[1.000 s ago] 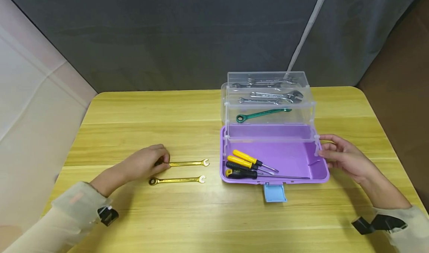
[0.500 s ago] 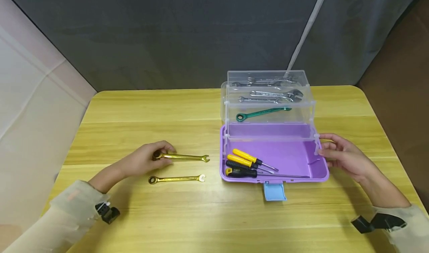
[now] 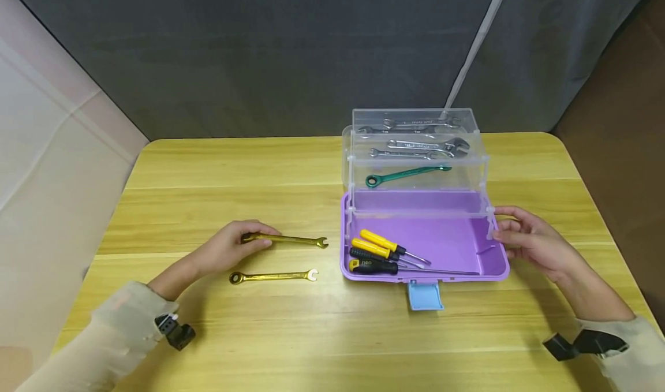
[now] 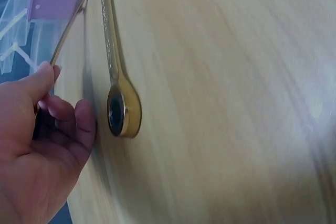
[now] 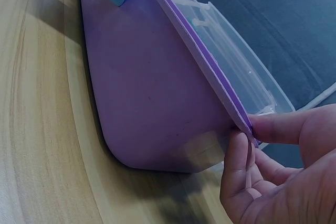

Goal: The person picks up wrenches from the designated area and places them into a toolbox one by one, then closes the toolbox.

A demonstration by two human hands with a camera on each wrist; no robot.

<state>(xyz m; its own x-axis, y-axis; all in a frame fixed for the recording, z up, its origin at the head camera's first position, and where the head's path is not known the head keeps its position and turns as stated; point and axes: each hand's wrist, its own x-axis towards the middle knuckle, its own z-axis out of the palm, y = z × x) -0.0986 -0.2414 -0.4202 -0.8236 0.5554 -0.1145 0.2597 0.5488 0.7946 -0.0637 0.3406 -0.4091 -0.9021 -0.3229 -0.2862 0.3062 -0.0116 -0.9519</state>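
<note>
My left hand (image 3: 232, 245) pinches a gold combination wrench (image 3: 296, 239) by its ring end, the jaw end pointing right toward the toolbox. In the left wrist view the thumb and fingertips grip this wrench (image 4: 67, 31), partly hidden by the hand. A second gold combination wrench (image 3: 275, 276) lies on the table just in front. My right hand (image 3: 545, 247) is at the right side of a purple toolbox (image 3: 447, 236); the right wrist view has its thumb and fingers pinching the box rim (image 5: 231, 103).
Screwdrivers with yellow and black handles (image 3: 374, 266) lie in the box's bottom. Clear tiered trays (image 3: 415, 112) rise behind, bearing silver wrenches (image 3: 421, 145) and a green ratchet wrench (image 3: 405, 176). A blue latch (image 3: 426, 297) hangs at the front. A dark curtain (image 3: 260, 57) backs the table.
My left hand has lifted the farther gold wrench off the table and shifted slightly right with it, its grip now at the ring end. The right hand stays at the box.
</note>
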